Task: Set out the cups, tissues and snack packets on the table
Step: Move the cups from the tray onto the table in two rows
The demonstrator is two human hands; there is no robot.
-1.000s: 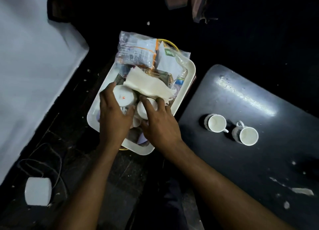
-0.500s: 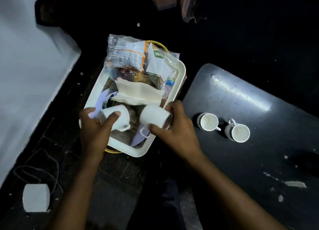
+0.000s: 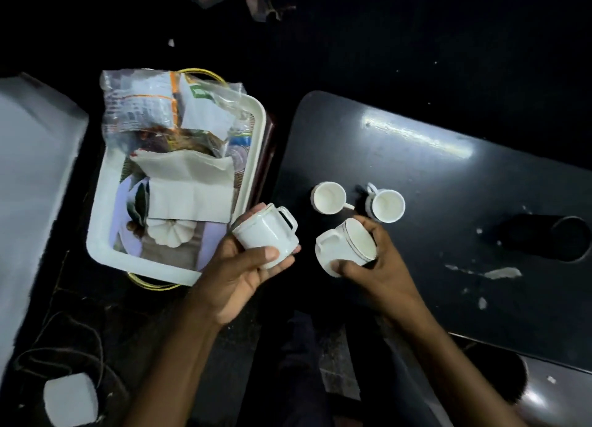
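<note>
My left hand [image 3: 243, 276] holds a white cup [image 3: 267, 234] on its side, between the tray and the table. My right hand [image 3: 378, 263] grips a second white cup [image 3: 347, 247], tilted, over the table's near left part. Two more white cups [image 3: 329, 198] [image 3: 387, 205] stand upright on the dark table [image 3: 448, 176]. The white tray [image 3: 102, 202] on the floor holds folded tissues [image 3: 189, 186] and several snack packets [image 3: 160, 112] in clear wrap at its far end.
A white slab [image 3: 28, 186] lies at the left. A white block [image 3: 70, 399] with a dark cord sits on the floor at the bottom left. The table has a dark oval recess [image 3: 551, 237] at the right and white flecks near it.
Both hands have lifted a cup each out of the tray and carried them right. The right cup has reached the table beside the two standing cups; the left cup has cleared the tray's edge.
</note>
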